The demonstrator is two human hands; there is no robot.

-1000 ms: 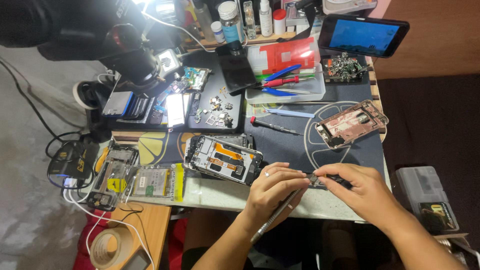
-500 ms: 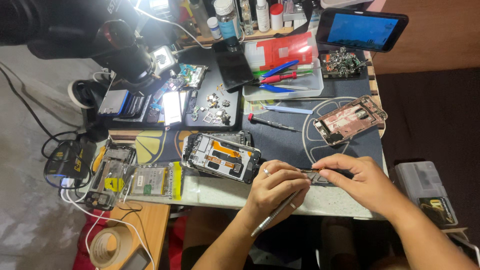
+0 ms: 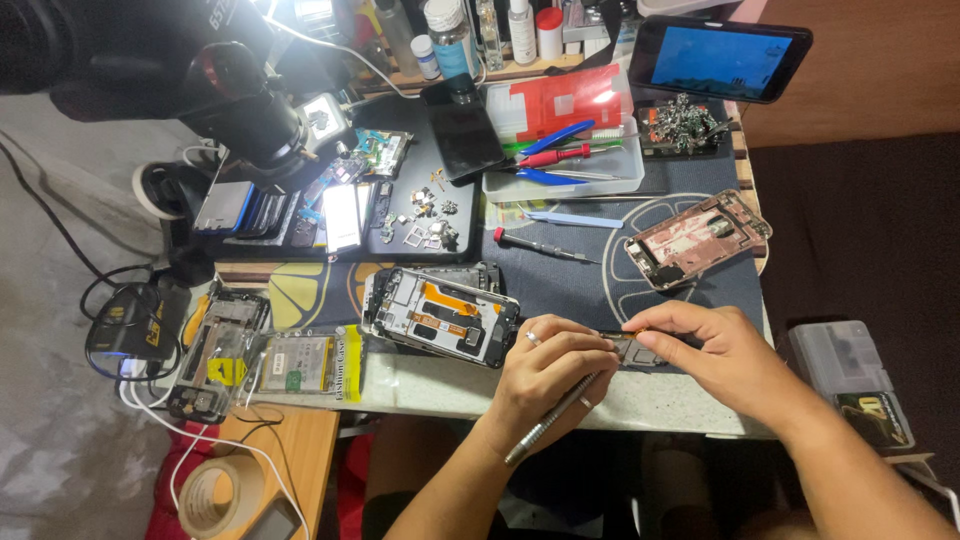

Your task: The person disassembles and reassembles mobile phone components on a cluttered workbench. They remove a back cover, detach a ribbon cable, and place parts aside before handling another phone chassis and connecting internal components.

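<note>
Your left hand (image 3: pixel 548 372) grips a metal screwdriver (image 3: pixel 552 417), its tip on the small dark phone part (image 3: pixel 630 347) that your right hand (image 3: pixel 722 355) pinches between fingertips. Too much pressure could slip the tip and gouge the part.

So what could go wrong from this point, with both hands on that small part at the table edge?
1. The small part is pinched between both hands near the table's front edge; a slip could drop it to the floor.
2. The left hand also grips a metal tool while steadying the part, so the grip may be awkward.
3. The opened phone frame lies close beside the left hand; a nudge might shift it.
</note>
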